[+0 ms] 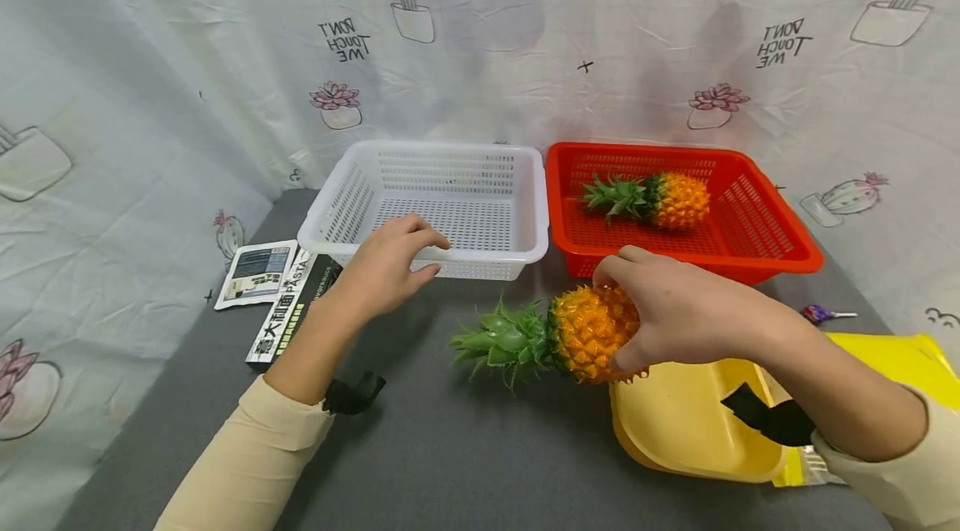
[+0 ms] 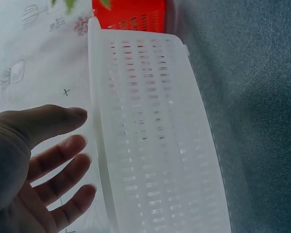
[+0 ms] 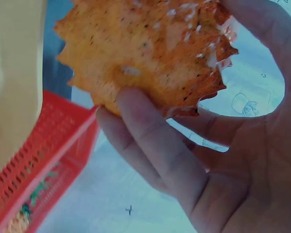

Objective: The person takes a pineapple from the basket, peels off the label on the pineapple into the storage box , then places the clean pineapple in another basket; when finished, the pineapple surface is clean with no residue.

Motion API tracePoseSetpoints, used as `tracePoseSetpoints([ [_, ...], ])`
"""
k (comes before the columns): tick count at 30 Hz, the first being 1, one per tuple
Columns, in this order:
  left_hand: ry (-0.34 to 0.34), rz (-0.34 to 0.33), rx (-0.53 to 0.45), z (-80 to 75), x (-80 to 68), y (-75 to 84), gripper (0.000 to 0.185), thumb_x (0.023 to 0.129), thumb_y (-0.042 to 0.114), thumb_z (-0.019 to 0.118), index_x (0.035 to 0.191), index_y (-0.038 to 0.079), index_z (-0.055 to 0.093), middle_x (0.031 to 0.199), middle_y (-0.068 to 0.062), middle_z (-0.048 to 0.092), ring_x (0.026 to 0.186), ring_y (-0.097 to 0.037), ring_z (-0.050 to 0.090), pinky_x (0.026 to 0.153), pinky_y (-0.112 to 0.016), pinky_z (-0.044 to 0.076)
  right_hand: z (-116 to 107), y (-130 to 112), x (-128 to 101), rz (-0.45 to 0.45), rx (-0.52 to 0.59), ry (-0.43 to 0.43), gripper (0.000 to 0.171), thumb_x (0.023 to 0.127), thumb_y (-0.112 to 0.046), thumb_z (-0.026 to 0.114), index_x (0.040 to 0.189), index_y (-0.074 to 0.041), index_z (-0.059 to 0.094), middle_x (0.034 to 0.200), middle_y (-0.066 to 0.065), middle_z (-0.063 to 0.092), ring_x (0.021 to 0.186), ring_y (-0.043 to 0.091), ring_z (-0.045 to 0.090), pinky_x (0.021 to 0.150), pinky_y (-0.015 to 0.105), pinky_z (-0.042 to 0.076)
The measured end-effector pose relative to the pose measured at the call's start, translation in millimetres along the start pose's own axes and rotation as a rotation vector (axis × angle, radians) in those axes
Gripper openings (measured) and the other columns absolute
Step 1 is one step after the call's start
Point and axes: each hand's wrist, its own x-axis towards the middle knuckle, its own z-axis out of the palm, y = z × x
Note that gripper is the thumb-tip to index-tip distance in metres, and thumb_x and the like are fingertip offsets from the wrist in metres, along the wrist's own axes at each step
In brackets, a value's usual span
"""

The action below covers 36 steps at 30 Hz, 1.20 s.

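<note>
Right, two baskets sit side by side at the back of the grey table [image 1: 465,448]: the white basket [image 1: 431,252] holds nothing I can see, and the red basket [image 1: 750,260], touching its right side, has one pineapple [image 1: 660,199] lying in it, leaves pointing left. The left hand [image 1: 390,264] hovers at the white basket's front rim, fingers relaxed and spread, gripping nothing; whether it touches the rim is hard to tell, though the left wrist view shows a gap. The right hand [image 1: 675,314] curls over a second pineapple [image 1: 581,331], fingers [image 3: 150,141] and thumb wrapped round its orange body, leaves sticking out left over the table, just in front of the red basket. Below that hand lies a yellow tray [image 1: 682,423], its right part covered by the forearm. A pasta box [image 1: 288,310] and a small packet [image 1: 257,273] lie left of the white basket; the box is partly behind the left wrist. A lollipop [image 1: 821,314] lies right of the red basket, too small to read.
</note>
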Motion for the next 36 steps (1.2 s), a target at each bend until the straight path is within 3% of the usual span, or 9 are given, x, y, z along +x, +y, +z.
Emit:
tracePoseSetpoints([
  [9,-0.027,0.018,-0.014,1.1,4.0,-3.9,0.024,0.092,0.009,0.076,0.116,0.01,0.076,0.111,-0.008,0.067,0.101,-0.029,0.062,0.088,-0.046,0.051,-26,23,-6,-0.019,-0.038,0.012,0.072,0.062,-0.042,0.094,0.123,-0.017,0.063,0.115,-0.003,0.061,0.095,0.014,0.057,0.08,0.036,0.052],
  [14,-0.039,0.005,-0.004,-0.9,6.9,-7.1,0.022,0.093,0.008,0.075,0.115,0.01,0.077,0.111,-0.008,0.068,0.102,-0.03,0.063,0.089,-0.046,0.051,-42,48,-7,-0.038,-0.095,0.046,0.079,0.063,-0.046,0.096,0.128,-0.017,0.062,0.125,-0.002,0.064,0.106,0.017,0.059,0.09,0.044,0.051],
  [18,-0.027,-0.009,0.02,-3.6,7.5,-10.3,0.021,0.093,0.009,0.074,0.113,0.011,0.077,0.109,-0.009,0.069,0.102,-0.031,0.064,0.089,-0.047,0.051,-55,71,-5,-0.046,-0.08,0.038,0.08,0.065,-0.04,0.097,0.132,-0.013,0.061,0.132,0.002,0.063,0.114,0.023,0.059,0.092,0.048,0.052],
  [28,-0.021,-0.013,0.045,-3.1,4.7,-21.4,0.02,0.091,0.01,0.076,0.111,0.011,0.077,0.106,-0.009,0.069,0.102,-0.031,0.065,0.09,-0.047,0.052,-84,122,6,0.084,0.027,0.016,0.076,0.076,-0.021,0.092,0.138,-0.001,0.054,0.135,0.018,0.057,0.108,0.031,0.06,0.081,0.042,0.053],
  [36,-0.029,-0.007,0.046,-2.4,3.7,-25.4,0.02,0.092,0.011,0.077,0.112,0.012,0.077,0.106,-0.01,0.069,0.102,-0.03,0.065,0.09,-0.047,0.053,-105,156,16,0.165,-0.004,0.018,0.076,0.083,-0.025,0.087,0.14,0.006,0.048,0.138,0.033,0.051,0.111,0.043,0.058,0.083,0.059,0.053],
])
